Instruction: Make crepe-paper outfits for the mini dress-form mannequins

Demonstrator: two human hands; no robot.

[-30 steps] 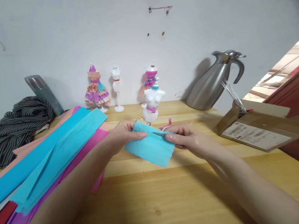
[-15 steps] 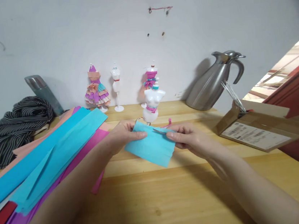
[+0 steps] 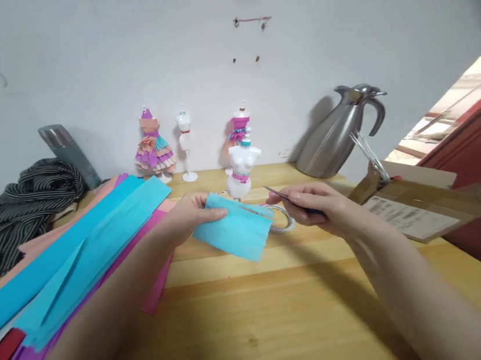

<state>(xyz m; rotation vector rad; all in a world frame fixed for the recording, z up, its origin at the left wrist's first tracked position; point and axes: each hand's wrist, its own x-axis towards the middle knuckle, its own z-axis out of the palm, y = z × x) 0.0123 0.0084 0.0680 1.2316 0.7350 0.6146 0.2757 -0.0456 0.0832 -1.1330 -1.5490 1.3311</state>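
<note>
My left hand (image 3: 195, 216) pinches a piece of light-blue crepe paper (image 3: 233, 233) by its upper left part, above the table. A long slit runs in from the paper's right edge, leaving a narrow strip along the top. To the right, my right hand (image 3: 314, 206) grips a pair of scissors (image 3: 285, 196), dark-handled, with the blades pointing left and apart from the paper. Behind the paper stands a white dress-form mannequin (image 3: 244, 161) with a pink band at its waist. A roll of tape (image 3: 287, 219) lies partly hidden between the paper and my right hand.
Long crepe paper sheets (image 3: 99, 244) in several colours cover the left side. Beyond are a striped cloth (image 3: 27, 194), a flask (image 3: 68, 154), a mannequin in a ruffled dress (image 3: 153, 147) and two other mannequins. A steel jug (image 3: 334, 139) and a cardboard box (image 3: 427, 204) stand right.
The scissors have left the paper, moving right with my right hand. The slit and the tape roll are now visible. My left hand and the paper have shifted slightly left.
</note>
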